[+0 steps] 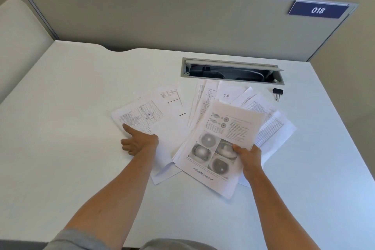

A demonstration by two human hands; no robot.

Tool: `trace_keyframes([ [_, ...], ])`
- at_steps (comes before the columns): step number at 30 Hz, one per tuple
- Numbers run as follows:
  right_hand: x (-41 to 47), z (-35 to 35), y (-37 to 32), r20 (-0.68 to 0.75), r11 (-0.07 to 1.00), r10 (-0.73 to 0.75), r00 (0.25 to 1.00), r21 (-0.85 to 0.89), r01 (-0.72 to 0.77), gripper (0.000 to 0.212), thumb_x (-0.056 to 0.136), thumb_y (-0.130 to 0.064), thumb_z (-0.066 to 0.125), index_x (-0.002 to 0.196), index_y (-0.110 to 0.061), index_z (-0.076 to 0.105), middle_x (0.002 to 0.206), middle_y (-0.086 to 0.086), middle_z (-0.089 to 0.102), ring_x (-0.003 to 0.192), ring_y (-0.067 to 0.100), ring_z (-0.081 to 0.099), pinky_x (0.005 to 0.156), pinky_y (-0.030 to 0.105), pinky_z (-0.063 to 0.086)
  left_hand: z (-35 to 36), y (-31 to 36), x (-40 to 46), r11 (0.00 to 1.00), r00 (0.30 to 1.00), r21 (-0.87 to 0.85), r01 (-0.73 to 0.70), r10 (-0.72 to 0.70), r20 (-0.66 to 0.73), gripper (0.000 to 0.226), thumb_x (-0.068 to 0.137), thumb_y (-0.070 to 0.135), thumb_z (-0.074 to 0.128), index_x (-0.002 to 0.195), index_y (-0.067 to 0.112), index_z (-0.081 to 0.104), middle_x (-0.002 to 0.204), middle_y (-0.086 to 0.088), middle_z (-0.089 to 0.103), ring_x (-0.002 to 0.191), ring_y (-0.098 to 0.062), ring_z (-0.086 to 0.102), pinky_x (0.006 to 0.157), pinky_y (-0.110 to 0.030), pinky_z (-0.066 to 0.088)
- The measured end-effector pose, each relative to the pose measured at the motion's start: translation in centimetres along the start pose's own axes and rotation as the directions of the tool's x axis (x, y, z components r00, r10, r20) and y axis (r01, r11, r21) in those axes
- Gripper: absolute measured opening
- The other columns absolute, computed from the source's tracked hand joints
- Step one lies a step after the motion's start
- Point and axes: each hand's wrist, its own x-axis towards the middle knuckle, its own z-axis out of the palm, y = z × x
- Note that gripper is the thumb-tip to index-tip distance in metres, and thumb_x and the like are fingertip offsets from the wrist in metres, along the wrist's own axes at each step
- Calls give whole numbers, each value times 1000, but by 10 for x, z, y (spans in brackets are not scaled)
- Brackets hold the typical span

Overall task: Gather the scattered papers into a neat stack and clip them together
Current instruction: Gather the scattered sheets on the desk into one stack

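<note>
Many thin, floppy papers (pixel 203 119) slide easily. Right hand (pixel 248 157) pinches some sheets' edge; left hand (pixel 138 141) presses others, finger out. Clip (pixel 277 93) lies just beyond the papers.

Office – numbered partition (pixel 318 9), desk (pixel 60 128)

Bright, even daylight; soft faint shadows, slight overall blur, wide-angle bending at edges.
</note>
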Motion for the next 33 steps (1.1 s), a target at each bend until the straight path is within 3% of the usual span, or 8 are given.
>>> trace_keyframes([
  [8, 1, -1, 10, 16, 999, 20, 1000, -26, -19, 27, 80, 7, 69, 94, -16, 70, 96, 10, 74, 87, 29, 70, 80, 41, 57, -4, -2, 1, 966, 997, -254, -39, 53, 49, 110, 79, 10, 73, 153, 35, -4, 135, -23, 44, 118, -44, 54, 96, -50, 47],
  [12, 2, -1, 11, 23, 999, 25, 999, -34, -24, 28, 80, 8, 68, 92, -17, 69, 94, 7, 75, 87, 28, 70, 78, 38, 56, -15, -9, 8, 949, 997, -311, 45, -24, 71, 98, 76, 7, 78, 149, 16, 14, 132, -25, 52, 118, -45, 55, 94, -50, 47],
  [15, 2, 0, 13, 44, 997, 6, 999, -76, -3, 29, 80, 7, 68, 91, -19, 70, 94, 6, 75, 90, 29, 70, 82, 42, 57, -18, -10, 7, 979, 997, -201, 34, -21, 69, 69, 75, 11, 77, 129, 3, 36, 129, -23, 54, 118, -42, 54, 95, -49, 49],
  [17, 2, 1, 14, 47, 995, -7, 999, -103, 12, 29, 79, 6, 68, 91, -20, 71, 94, 5, 76, 92, 30, 71, 85, 45, 58, -16, -8, 3, 998, 999, -58, -23, 24, 33, 65, 74, 17, 77, 126, 2, 42, 130, -21, 52, 121, -39, 50, 96, -49, 47],
  [19, 1, 2, 14, 47, 993, -15, 999, -118, 20, 29, 79, 6, 68, 91, -21, 70, 95, 4, 76, 92, 30, 70, 85, 45, 58, -12, -4, -2, 997, 998, 31, -68, 68, 13, 65, 75, 18, 76, 127, 2, 42, 133, -20, 46, 122, -38, 46, 97, -47, 46],
  [23, 0, 2, 16, 45, 993, -25, 999, -116, 30, 29, 80, 6, 68, 92, -20, 70, 94, 4, 76, 92, 30, 71, 84, 44, 58, -4, 4, -12, 988, 990, 52, -142, 141, 29, 66, 79, 13, 73, 132, 4, 36, 136, -22, 38, 125, -40, 39, 96, -46, 47],
  [28, -1, 2, 18, 47, 989, -26, 999, -141, 32, 28, 78, 5, 69, 93, -19, 71, 95, 6, 76, 93, 31, 71, 86, 50, 58, -5, 8, -14, 979, 978, 8, -201, 200, 64, 71, 79, 9, 73, 136, 9, 30, 134, -26, 35, 122, -43, 40, 89, -48, 49],
  [33, -2, 1, 17, 54, 989, -29, 998, -141, 36, 28, 79, 6, 68, 92, -19, 70, 96, 7, 75, 93, 31, 71, 86, 48, 58, -10, 14, -14, 981, 980, -138, -134, 151, 127, 72, 83, 4, 68, 141, 15, 26, 134, -26, 33, 113, -48, 51, 86, -49, 49],
])
